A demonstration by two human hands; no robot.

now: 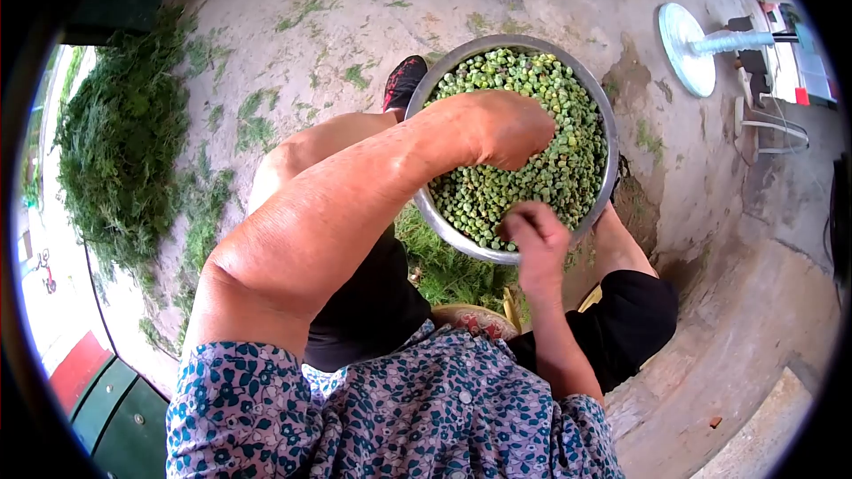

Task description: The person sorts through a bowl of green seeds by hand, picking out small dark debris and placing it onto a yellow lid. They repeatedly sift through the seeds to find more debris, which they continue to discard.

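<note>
A wide metal basin (611, 137) between my legs holds a heap of small round green fruits or cones (568, 160), some yellowish or brownish. My left hand (515, 129) reaches across the basin and rests over the heap, its back turned up and its fingers bent down out of sight. Near the basin's front edge, my right hand (537, 238) is over the green pieces with its fingers curled together. Whatever may be in those fingers is too small or hidden to name.
A big pile of feathery green branches (124, 151) lies at left, with sprigs scattered across the concrete floor (355, 0). More greenery (457, 270) lies under the basin's near side. A fan-like stand with a round pale base (688, 51) is at far right.
</note>
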